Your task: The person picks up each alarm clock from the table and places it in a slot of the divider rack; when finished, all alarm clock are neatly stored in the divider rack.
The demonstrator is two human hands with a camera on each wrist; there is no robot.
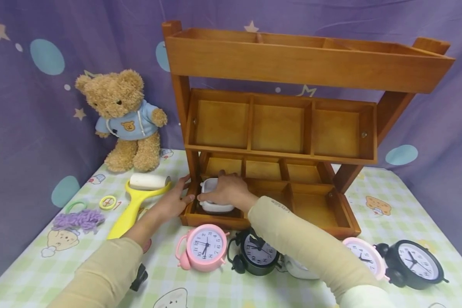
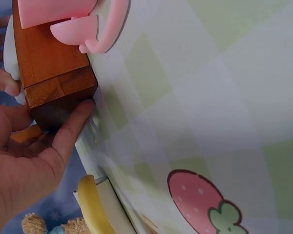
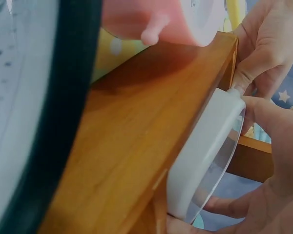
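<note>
My right hand [image 1: 229, 190] grips a white rounded case with a clear front [image 3: 202, 151], its fingers and thumb at the edges. The case sits tilted in the front left compartment of the wooden shelf's bottom tier [image 1: 211, 220]. Against the outer left side of that tier rests my left hand [image 1: 173, 201], fingers and thumb spread over the corner in the left wrist view. Close before the shelf stand a pink alarm clock [image 1: 205, 248] and a black alarm clock [image 1: 259, 253]. Fingers cover part of the white case.
Right of my sleeve are another pink clock [image 1: 365, 256] and a black clock [image 1: 416, 263]. A white object [image 1: 298, 269] is half hidden by the right forearm. Left lie a yellow lint roller [image 1: 128, 214], purple scrunchie [image 1: 78, 219] and teddy bear [image 1: 128, 122]. Upper tiers [image 1: 308, 62] overhang the hands.
</note>
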